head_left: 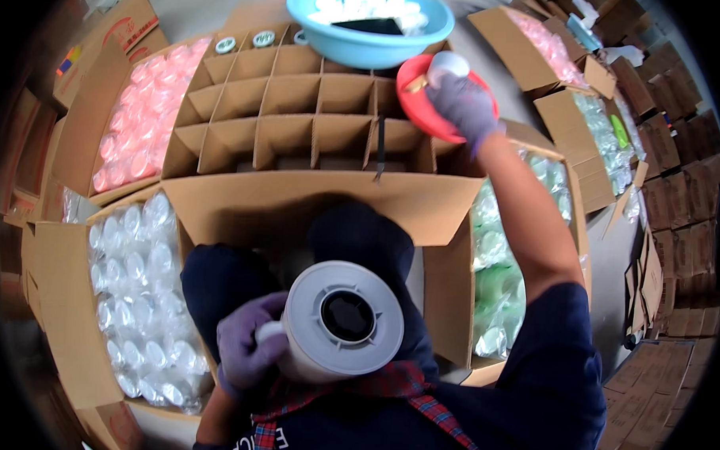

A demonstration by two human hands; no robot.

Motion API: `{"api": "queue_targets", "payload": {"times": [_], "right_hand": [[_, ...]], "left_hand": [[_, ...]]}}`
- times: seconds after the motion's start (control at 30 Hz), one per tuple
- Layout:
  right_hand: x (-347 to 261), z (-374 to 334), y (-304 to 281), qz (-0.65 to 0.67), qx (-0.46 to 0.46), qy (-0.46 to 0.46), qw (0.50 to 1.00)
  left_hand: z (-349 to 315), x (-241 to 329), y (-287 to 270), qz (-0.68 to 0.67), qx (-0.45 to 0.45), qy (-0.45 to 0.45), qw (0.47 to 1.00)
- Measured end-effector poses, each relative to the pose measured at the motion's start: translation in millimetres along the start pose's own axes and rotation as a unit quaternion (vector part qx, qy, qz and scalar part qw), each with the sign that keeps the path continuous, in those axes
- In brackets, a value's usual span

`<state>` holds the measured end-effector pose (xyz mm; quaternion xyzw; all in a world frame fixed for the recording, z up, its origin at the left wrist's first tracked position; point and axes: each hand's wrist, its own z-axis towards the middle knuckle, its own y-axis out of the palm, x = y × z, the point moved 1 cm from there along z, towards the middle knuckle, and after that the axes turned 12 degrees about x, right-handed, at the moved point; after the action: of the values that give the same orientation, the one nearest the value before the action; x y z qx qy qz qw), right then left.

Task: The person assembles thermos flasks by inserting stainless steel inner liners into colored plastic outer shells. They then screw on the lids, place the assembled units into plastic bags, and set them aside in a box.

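Observation:
Both my hands wear greyish-purple gloves. My left hand (249, 340) is closed round the handle of a white jug-like container (345, 324). Its grey round end, with a dark circle in the middle, faces up, close over my lap. At the upper right my right hand (463, 106) reaches over a red bowl (416, 108), fingers bent on a white round cup-like piece (449, 65). Something small and yellowish lies in the bowl beside the fingers. The bowl rests at the far right corner of a divided cardboard box (297, 195).
A light-blue basin (366, 47) of white pieces and a dark flat object stands behind the box. Open cartons hold pink (146, 114), clear (139, 297) and green (501, 270) wrapped items. Several round-topped items (263, 38) sit in the far compartments. Stacked cartons (678, 204) line the right.

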<state>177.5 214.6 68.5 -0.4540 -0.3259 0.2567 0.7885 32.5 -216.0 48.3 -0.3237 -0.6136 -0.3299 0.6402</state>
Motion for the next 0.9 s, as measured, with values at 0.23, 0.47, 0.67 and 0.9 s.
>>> {"api": "queue_targets", "payload": {"times": [0.23, 0.47, 0.67, 0.9], "right_hand": [[65, 31, 141, 0.016, -0.162, 0.169, 0.972], [-40, -88, -112, 0.628, -0.014, -0.110, 0.770], [-120, -187, -193, 0.474, 0.199, -0.472, 0.716], [-130, -186, -230, 0.339, 0.221, -0.692, 0.597]], "left_hand": [[56, -35, -1, -0.046, -0.185, -0.160, 0.969], [72, -51, 11, -0.075, -0.344, -0.186, 0.918], [72, -50, 50, -0.114, -0.425, -0.247, 0.864], [63, -47, 91, -0.073, -0.541, -0.256, 0.798]]}}
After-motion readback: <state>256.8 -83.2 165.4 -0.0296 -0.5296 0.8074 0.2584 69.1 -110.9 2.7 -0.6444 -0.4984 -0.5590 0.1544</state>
